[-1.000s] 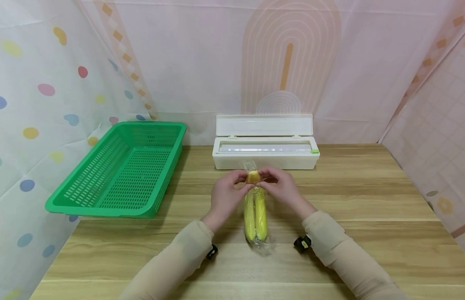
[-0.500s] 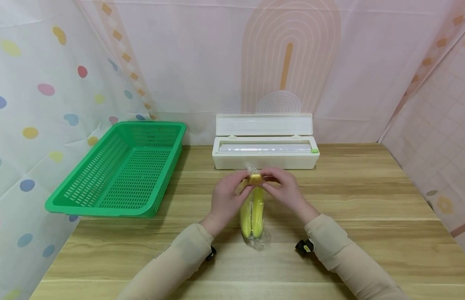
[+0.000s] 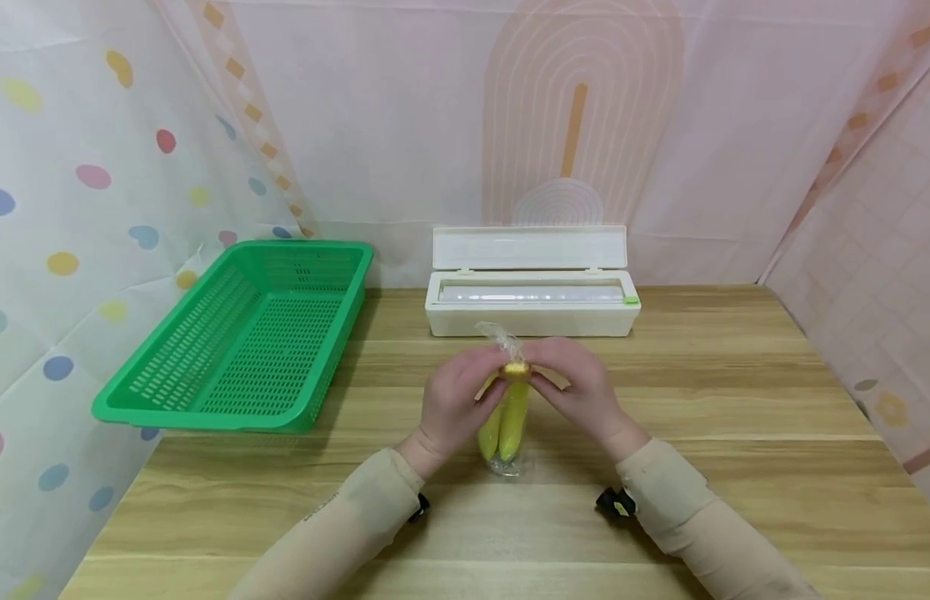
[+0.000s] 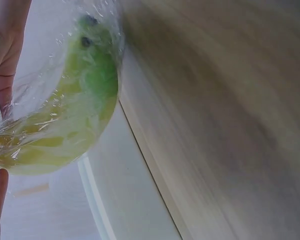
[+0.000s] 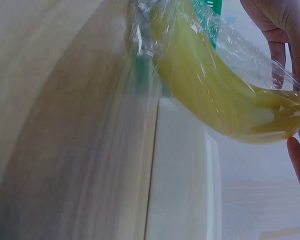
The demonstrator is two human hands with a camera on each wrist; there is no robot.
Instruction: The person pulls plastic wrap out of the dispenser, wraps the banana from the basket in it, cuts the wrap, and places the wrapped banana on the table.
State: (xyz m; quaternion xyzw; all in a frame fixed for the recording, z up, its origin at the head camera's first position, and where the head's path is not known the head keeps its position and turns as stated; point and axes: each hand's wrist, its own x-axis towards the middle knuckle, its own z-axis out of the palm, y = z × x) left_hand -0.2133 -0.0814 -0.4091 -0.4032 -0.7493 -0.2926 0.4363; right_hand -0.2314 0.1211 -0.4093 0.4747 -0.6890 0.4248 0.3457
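Note:
Two joined bananas [image 3: 513,425], yellow and loosely wrapped in clear plastic film [image 3: 498,337], hang between the two hands with the stem end up. The left hand [image 3: 461,392] pinches the stem end from the left, and the right hand [image 3: 577,383] pinches it from the right. A twist of film sticks up above the stem, and more film bunches at the lower tips. In the left wrist view the wrapped bananas [image 4: 65,120] curve away from the fingers, with dark tips. The right wrist view shows loose film around the bananas [image 5: 200,85] too.
Behind the hands stands a white cling film box [image 3: 532,321], its lid raised and a roll inside. A green perforated basket [image 3: 303,417] is at the left of the wooden table [image 3: 735,400]. Patterned cloth [image 3: 360,125] hangs at the back and sides.
The bananas' stem end has tipped toward the camera, their lower ends have swung away, and the film above the stem stands up more. Both hands keep their grip and have shifted slightly.

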